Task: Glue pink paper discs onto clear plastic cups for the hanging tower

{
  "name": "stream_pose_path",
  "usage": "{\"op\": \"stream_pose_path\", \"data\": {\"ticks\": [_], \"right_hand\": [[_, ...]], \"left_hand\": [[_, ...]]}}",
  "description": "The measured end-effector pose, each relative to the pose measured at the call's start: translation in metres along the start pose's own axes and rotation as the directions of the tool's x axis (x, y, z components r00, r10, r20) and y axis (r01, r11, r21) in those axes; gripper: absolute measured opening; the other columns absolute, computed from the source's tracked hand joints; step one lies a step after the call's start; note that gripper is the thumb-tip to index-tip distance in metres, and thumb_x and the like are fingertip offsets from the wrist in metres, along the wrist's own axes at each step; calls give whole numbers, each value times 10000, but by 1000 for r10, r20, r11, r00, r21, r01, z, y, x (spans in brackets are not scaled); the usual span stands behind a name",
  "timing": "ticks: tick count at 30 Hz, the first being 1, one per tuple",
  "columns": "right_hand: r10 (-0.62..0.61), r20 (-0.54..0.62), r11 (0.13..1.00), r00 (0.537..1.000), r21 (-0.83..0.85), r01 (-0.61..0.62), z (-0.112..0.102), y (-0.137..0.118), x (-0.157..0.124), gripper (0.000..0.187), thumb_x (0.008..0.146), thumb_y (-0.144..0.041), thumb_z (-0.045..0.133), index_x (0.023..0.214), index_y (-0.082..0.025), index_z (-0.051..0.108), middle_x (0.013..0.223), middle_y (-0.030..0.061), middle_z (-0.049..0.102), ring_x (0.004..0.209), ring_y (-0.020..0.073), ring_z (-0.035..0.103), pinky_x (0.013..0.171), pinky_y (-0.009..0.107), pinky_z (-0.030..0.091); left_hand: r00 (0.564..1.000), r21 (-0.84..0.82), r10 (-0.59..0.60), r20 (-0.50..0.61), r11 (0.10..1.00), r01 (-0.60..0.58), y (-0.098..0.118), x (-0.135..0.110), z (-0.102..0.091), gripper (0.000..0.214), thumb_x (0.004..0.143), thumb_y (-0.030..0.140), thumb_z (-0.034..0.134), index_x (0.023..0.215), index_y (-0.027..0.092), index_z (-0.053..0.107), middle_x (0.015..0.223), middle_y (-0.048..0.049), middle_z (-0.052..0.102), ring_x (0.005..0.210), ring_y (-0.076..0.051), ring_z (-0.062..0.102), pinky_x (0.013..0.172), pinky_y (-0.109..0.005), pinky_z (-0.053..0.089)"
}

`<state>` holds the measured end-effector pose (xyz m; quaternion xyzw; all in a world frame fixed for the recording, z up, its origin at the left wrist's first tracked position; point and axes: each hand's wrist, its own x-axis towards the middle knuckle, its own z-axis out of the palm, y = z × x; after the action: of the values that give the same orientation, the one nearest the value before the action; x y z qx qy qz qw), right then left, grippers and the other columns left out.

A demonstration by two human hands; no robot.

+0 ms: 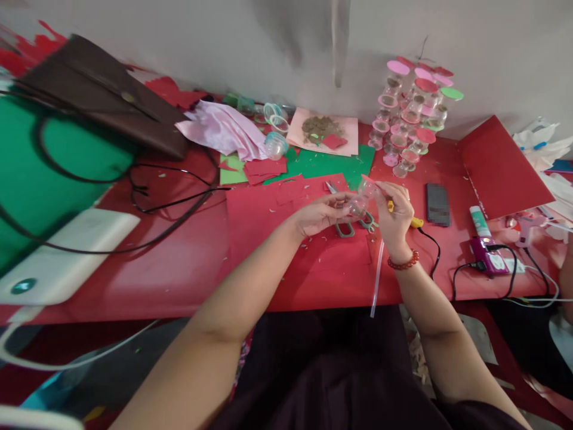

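Observation:
My left hand (pixel 320 215) pinches a small clear plastic cup (pixel 358 206) over the middle of the red table. Just to its upper right, my right hand (pixel 394 212) has its fingers closed on another clear cup (pixel 367 188) with a red disc at its top. The two cups are close together; whether they touch I cannot tell. Below my hands lies a pair of scissors (pixel 344 229) with dark grips, partly hidden by the left hand. A translucent glue stick (pixel 377 280) slants below my right hand. A yellow-tipped tool (pixel 417 223) with a black cord lies beside that hand.
Clear cups with coloured discs stand in stacks (pixel 414 113) at the back. A phone (pixel 437 205), a purple power adapter (pixel 486 254) and a pink glue gun (pixel 530 230) lie right. Leftward are a brown bag (pixel 111 95), loose cables and a white device (pixel 67 257).

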<state>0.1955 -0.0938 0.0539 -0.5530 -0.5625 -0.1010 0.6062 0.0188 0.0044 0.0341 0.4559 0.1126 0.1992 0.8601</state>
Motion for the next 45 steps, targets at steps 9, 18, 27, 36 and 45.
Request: {"op": "stream_pose_path", "data": {"ticks": [9, 18, 27, 36, 45], "right_hand": [[99, 27, 995, 995, 23, -100, -5, -3, 2, 141, 992, -313, 658, 1036, -297, 791, 953, 10, 782, 896, 195, 671, 875, 411, 552], [126, 63, 988, 990, 80, -131, -7, -5, 5, 122, 974, -277, 650, 1014, -290, 764, 929, -3, 745, 902, 192, 656, 923, 425, 529], [200, 103, 970, 974, 122, -212, -6, -5, 3, 200, 990, -311, 611, 1163, -299, 711, 1002, 21, 704, 927, 185, 657, 866, 381, 551], [190, 86, 973, 978, 115, -200, -6, -4, 3, 131, 983, -301, 619, 1064, -279, 719, 957, 11, 694, 892, 176, 653, 861, 377, 547], [257, 78, 950, 963, 165, -266, 0, -1, -1, 155, 965, -377, 656, 1060, -256, 664, 950, 8, 674, 843, 152, 630, 808, 337, 541]], "left_hand": [[999, 4, 7, 36, 1000, -8, 1, -2, 7, 320, 812, 255, 848, 1131, 237, 828, 1184, -72, 812, 1121, -260, 774, 1091, -439, 573], [1000, 72, 30, 4, 997, -30, 3, -2, 8, 376, 799, 266, 860, 1170, 225, 817, 1206, -98, 807, 1121, -266, 767, 1099, -460, 549], [999, 87, 48, -11, 995, -46, 2, -2, 6, 372, 795, 286, 865, 1158, 218, 819, 1153, -101, 814, 1064, -272, 785, 1048, -452, 570], [999, 60, 42, -15, 997, -41, 3, -2, 8, 374, 756, 295, 907, 1118, 230, 838, 1172, -93, 821, 1000, -231, 784, 989, -388, 580], [985, -9, 48, -164, 999, -50, 8, -3, 13, 298, 790, 278, 863, 1074, 208, 811, 1006, -63, 814, 880, -185, 762, 901, -346, 592]]}}
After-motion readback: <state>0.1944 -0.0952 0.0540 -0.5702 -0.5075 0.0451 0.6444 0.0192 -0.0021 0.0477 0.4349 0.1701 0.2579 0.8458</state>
